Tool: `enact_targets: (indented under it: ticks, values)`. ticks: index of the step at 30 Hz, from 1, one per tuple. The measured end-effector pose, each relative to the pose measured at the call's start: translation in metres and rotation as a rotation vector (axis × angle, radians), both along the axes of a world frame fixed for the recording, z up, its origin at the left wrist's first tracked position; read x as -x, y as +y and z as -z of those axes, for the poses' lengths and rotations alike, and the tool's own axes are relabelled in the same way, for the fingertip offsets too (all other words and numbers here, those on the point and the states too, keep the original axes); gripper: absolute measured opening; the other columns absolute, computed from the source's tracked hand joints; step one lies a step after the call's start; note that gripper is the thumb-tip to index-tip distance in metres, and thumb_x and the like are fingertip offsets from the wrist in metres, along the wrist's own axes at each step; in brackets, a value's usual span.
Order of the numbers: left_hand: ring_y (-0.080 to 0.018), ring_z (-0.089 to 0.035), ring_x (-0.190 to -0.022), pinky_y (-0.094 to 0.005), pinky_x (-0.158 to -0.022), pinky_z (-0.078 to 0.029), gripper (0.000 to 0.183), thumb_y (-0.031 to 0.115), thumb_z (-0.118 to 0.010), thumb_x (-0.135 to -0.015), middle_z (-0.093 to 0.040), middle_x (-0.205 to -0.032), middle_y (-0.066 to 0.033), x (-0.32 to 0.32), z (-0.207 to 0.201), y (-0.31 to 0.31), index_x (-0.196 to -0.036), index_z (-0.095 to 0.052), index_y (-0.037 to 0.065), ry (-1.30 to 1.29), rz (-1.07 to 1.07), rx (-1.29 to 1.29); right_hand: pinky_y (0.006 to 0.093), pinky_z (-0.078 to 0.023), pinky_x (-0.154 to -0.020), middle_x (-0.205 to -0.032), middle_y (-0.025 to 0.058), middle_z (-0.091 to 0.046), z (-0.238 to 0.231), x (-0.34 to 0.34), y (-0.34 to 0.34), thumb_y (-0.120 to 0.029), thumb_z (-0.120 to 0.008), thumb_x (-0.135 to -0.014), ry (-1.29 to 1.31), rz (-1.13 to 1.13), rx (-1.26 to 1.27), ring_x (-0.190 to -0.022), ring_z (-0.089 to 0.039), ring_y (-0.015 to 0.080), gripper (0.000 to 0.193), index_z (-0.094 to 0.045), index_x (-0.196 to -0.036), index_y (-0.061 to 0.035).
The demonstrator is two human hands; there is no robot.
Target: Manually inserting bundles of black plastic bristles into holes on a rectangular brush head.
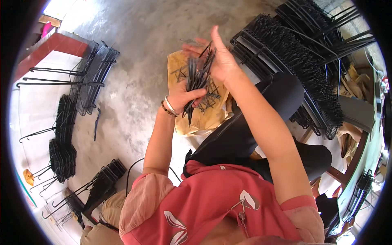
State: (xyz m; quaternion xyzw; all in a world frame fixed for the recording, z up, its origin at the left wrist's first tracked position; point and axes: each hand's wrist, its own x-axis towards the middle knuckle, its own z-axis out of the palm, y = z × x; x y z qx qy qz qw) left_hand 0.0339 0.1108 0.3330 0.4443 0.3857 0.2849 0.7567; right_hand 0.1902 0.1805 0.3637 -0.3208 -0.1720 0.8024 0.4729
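My left hand [183, 97], with a bracelet and a bangle at its wrist, is closed round a loose bundle of thin black rods [196, 75]. The rods are short and point roughly up and down, their ends uneven. Beside the bundle's upper end is my right hand [223, 61], its thumb raised and its fingers spread and smeared by motion. It seems to touch the rods with its palm side, but I cannot tell whether it grips any. Below both hands lies a brown paper or cardboard sheet [189, 124] with more black rods scattered on it.
To the right of my leg stand tall stacks of black wire mesh racks [281, 53]. A mesh rack with long hooked rods [96, 77] leans at the left wall, with dark stacked racks [63, 157] nearer. A thin dark strip [97, 124] lies on the concrete floor [134, 53].
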Motion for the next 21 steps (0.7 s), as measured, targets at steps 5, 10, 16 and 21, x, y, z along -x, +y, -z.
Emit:
enact_targets:
  ticks: [5, 10, 16, 21]
  values:
    - [-0.0089, -0.048, -0.048, -0.0223, -0.042, -0.035, 0.016, 0.013, -0.07, -0.081, -0.052, -0.059, -0.0009, -0.008, -0.001, -0.003, -0.078, -0.055, 0.006, -0.063, -0.04, 0.089, 0.0382, -0.048, -0.084, -0.109, 0.0205, -0.061, 0.01, -0.01, 0.001, -0.07, -0.043, -0.082, 0.028, -0.028, -0.114, -0.097, -0.059, 0.0276, 0.081, -0.043, -0.125, -0.0009]
    - [-0.0086, -0.048, -0.049, -0.0221, -0.042, -0.035, 0.018, 0.011, -0.07, -0.08, -0.053, -0.061, -0.0014, -0.017, 0.003, -0.002, -0.085, -0.055, 0.004, 0.006, 0.001, 0.125, 0.0295, -0.05, -0.071, -0.09, 0.0093, -0.063, 0.031, -0.005, 0.002, -0.043, -0.062, -0.087, -0.255, 0.117, -0.182, -0.08, -0.059, 0.0178, 0.048, -0.055, -0.11, -0.0013]
    - [-0.0077, -0.046, -0.049, -0.022, -0.043, -0.034, 0.022, 0.011, -0.07, -0.08, -0.053, -0.063, -0.0011, -0.027, 0.009, -0.006, -0.094, -0.055, 0.002, -0.043, 0.026, 0.104, 0.0248, -0.044, -0.058, -0.076, 0.0, -0.056, 0.046, -0.011, 0.005, -0.03, -0.062, -0.09, -0.285, 0.264, 0.077, -0.063, -0.048, 0.0103, 0.029, -0.063, -0.094, -0.0021]
    - [-0.0061, -0.043, -0.049, -0.0211, -0.044, -0.033, 0.031, 0.014, -0.068, -0.083, -0.052, -0.064, 0.0001, -0.028, 0.012, 0.003, -0.107, -0.056, 0.0, -0.039, 0.074, 0.114, 0.0265, -0.043, -0.053, -0.071, 0.0005, -0.051, 0.043, -0.015, 0.008, -0.033, -0.053, -0.095, -0.323, 0.348, 0.065, -0.058, -0.044, 0.0108, 0.033, -0.063, -0.093, -0.0009]
